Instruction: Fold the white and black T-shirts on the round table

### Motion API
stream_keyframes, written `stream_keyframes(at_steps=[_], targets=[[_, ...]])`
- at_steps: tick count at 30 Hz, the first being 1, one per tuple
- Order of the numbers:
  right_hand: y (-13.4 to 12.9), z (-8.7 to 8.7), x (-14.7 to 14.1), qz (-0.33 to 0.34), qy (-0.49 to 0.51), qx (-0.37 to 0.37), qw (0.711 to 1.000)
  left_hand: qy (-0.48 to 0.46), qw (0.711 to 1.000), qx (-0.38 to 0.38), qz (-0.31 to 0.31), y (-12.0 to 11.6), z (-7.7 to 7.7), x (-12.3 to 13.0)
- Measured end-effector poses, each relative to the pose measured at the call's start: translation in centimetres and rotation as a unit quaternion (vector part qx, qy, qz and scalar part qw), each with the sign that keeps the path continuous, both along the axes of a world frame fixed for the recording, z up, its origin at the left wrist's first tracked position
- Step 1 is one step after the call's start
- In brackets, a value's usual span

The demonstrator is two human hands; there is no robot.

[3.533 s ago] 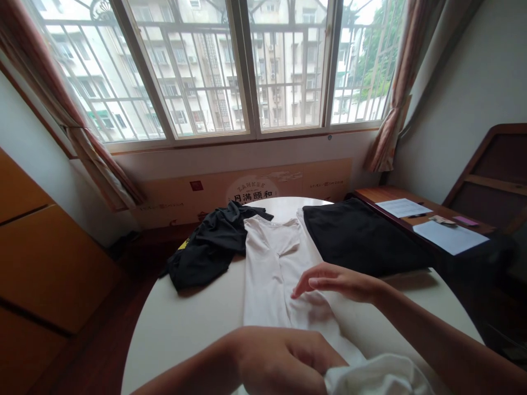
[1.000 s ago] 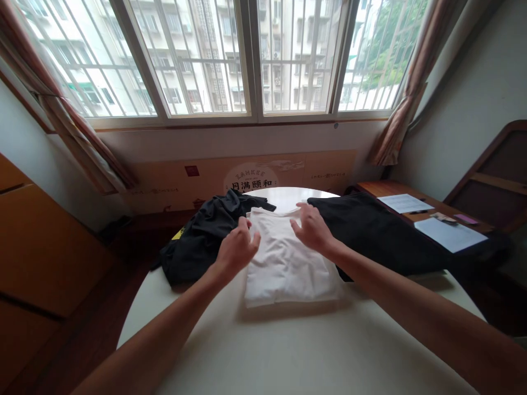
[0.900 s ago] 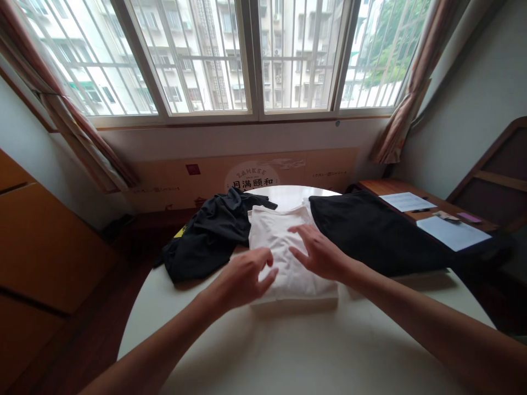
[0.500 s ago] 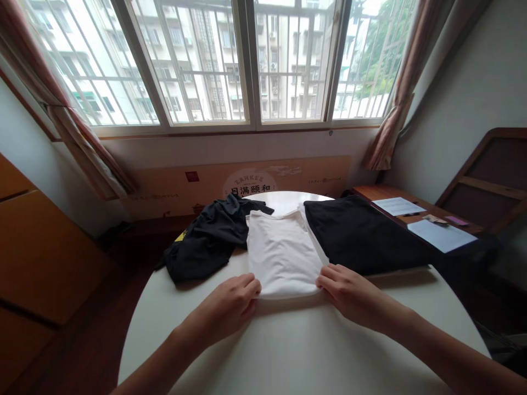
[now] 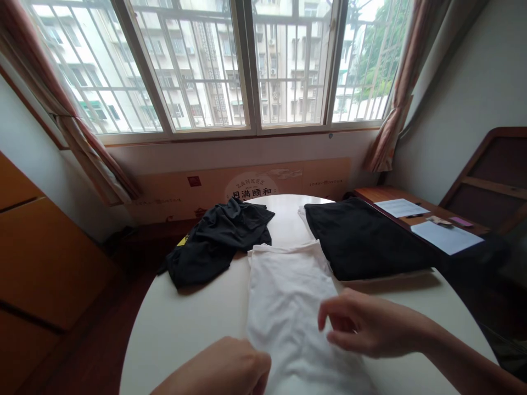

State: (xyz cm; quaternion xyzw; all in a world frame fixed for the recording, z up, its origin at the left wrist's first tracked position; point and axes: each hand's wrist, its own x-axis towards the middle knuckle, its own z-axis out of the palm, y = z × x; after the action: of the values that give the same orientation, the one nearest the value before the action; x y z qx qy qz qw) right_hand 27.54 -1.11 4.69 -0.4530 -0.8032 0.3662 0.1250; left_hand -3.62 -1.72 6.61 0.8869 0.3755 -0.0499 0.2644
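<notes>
A white cloth garment (image 5: 288, 296) lies on the round white table (image 5: 185, 318), reaching from the middle down to the lower edge of the picture. At its lower left edge is my left hand (image 5: 230, 365), its fingers curled; what it holds, if anything, is hidden. My right hand (image 5: 358, 323) hovers over the garment's right side, thumb and fingers apart with nothing between them. Behind on the left lies a crumpled black garment (image 5: 222, 236) with a yellow patch. A folded black cloth (image 5: 366, 238) rests at the right, with white fabric along its left edge.
A brown side table (image 5: 379, 195) at the right bears papers (image 5: 447, 237) and small items. A wooden chair or frame (image 5: 489, 175) leans by the right wall. Past the table are a printed cardboard panel (image 5: 288, 175) and a barred window; an orange cabinet (image 5: 45, 258) is at the left.
The white garment has come nearer to me and now shows a longer stretch of cloth. My left hand has moved down; my right hand has let go, opened and shifted slightly right and down.
</notes>
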Motion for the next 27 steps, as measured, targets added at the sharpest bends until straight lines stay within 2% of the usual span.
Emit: stream_keyframes(at_steps=[3, 6, 9, 11, 13, 17, 20, 23, 27], targets=[[2.8, -0.9, -1.4, -0.084, 0.045, 0.143, 0.985, -0.045, 0.994, 0.081, 0.051, 2.9, 0.9, 2.4], [6.0, -3.1, -3.1, -0.064, 0.022, 0.231, 0.971, -0.087, 0.984, 0.154, 0.026, 7.1, -0.5, 4.9], [8.2, -5.7, -3.9, -0.077, -0.047, 0.242, 0.966, -0.045, 0.985, 0.164, 0.033, 10.2, -3.4, 5.8], [8.8, -7.1, -4.0, -0.105, -0.078, 0.233, 0.964, -0.006, 0.985, 0.158, 0.072, 11.1, -5.1, 5.5], [8.8, -7.8, -4.0, -0.127, -0.101, 0.230, 0.960, 0.024, 0.979, 0.161, 0.124, 11.2, -6.1, 4.9], [8.2, -7.7, -4.3, -0.155, -0.154, 0.209, 0.953, 0.078, 0.948, 0.193, 0.239, 10.7, -6.4, 4.6], [7.8, -7.1, -4.8, -0.174, -0.169, 0.195, 0.950, 0.080, 0.923, 0.239, 0.290, 11.0, -6.2, 4.7], [7.2, -6.7, -5.2, -0.170, -0.167, 0.192, 0.952, 0.021, 0.916, 0.254, 0.311, 12.0, -6.1, 4.5], [6.5, -6.1, -5.3, -0.144, -0.170, 0.207, 0.953, -0.134, 0.905, 0.170, 0.366, 14.0, -6.2, 3.3]])
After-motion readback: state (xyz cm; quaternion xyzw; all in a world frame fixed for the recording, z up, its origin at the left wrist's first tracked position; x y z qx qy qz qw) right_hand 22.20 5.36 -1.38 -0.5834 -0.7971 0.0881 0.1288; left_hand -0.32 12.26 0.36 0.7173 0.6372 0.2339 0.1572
